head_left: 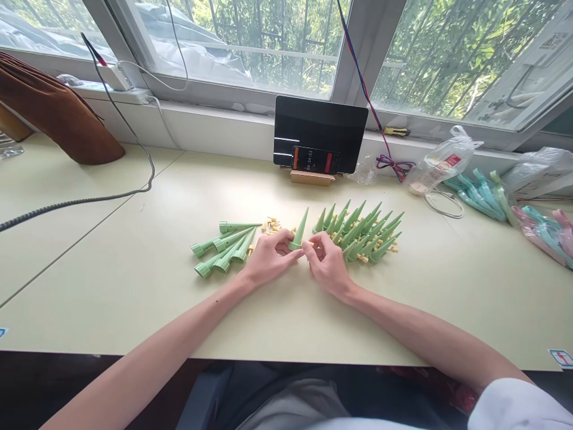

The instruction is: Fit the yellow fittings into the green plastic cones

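Observation:
My left hand (pixel 267 258) is closed round the wide base of a green plastic cone spike (pixel 299 230), whose tip points up and away from me. My right hand (pixel 326 261) pinches a small yellow piece (pixel 310 243) right at the base of that spike. Both hands meet at the middle of the pale table (pixel 134 280). A pile of several bare green spikes (pixel 224 246) lies just left of my left hand. A larger pile of several green spikes with yellow pieces (pixel 362 234) lies just right of my right hand. Small loose yellow pieces (pixel 273 225) are scattered behind my left hand.
A dark tablet (pixel 320 131) leans on the window ledge with a phone (pixel 314 161) propped before it. Plastic bags of teal and pink parts (pixel 487 194) lie at the far right. A brown bag (pixel 58 113) and a grey cable (pixel 89 200) are at the left.

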The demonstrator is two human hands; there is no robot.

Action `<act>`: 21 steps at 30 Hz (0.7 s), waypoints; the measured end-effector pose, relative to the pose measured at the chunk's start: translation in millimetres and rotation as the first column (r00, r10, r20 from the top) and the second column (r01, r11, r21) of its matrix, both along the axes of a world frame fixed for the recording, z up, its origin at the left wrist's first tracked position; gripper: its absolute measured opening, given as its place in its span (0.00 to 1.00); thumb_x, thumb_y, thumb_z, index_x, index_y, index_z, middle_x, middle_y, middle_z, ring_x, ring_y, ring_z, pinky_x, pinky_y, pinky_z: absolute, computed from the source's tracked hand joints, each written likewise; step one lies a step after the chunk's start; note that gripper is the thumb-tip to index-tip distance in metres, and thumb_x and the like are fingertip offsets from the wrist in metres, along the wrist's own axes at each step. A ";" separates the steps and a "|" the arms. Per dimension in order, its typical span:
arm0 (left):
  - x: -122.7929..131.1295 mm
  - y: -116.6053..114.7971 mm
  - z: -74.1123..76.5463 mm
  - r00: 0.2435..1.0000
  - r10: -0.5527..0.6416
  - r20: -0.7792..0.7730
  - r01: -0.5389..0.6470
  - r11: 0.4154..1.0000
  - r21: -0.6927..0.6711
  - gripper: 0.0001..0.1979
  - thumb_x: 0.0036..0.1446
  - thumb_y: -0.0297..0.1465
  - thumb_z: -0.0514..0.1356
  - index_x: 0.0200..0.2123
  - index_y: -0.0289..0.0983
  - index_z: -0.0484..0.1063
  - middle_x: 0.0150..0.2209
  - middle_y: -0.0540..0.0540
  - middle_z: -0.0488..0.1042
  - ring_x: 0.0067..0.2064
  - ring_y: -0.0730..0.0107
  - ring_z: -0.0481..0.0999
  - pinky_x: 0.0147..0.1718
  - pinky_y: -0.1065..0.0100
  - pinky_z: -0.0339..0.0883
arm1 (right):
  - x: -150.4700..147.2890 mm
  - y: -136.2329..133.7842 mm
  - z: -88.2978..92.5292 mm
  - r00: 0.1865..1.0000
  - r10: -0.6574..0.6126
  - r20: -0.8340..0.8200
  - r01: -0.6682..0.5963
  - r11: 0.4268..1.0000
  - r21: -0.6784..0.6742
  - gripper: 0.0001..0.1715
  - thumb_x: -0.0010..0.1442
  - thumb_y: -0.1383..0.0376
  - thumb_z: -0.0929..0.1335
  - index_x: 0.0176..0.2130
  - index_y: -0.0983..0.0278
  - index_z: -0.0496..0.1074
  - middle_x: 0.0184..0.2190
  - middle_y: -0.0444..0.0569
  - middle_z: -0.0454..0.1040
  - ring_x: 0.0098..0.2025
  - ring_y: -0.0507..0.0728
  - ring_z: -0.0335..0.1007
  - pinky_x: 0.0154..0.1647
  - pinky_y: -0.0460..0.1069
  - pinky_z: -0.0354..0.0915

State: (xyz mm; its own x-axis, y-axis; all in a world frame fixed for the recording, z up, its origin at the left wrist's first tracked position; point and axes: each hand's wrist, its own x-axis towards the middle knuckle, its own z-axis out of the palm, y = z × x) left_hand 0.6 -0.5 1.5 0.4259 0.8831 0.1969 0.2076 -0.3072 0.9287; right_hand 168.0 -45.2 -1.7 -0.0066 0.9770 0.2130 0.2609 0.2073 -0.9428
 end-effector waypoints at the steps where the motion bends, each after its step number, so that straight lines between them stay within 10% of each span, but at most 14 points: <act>1: 0.0 -0.1 0.2 1.000 -0.001 0.001 0.001 1.000 -0.004 0.17 0.51 0.41 0.68 0.35 0.36 0.69 0.27 0.52 0.72 0.28 0.70 0.76 0.29 0.69 0.74 | 0.1 0.2 -0.3 1.000 0.001 0.000 -0.001 1.000 -0.001 0.15 0.65 0.52 0.64 0.35 0.60 0.61 0.23 0.40 0.64 0.20 0.50 0.62 0.19 0.46 0.57; 21: -1.4 0.9 -0.9 0.999 -0.004 -0.033 0.004 1.000 -0.010 0.16 0.52 0.39 0.67 0.37 0.36 0.69 0.31 0.49 0.75 0.32 0.65 0.80 0.32 0.67 0.76 | 2.3 1.7 -3.2 0.999 -0.010 0.044 0.010 1.000 0.017 0.18 0.67 0.51 0.63 0.31 0.60 0.61 0.18 0.39 0.63 0.19 0.50 0.58 0.22 0.46 0.56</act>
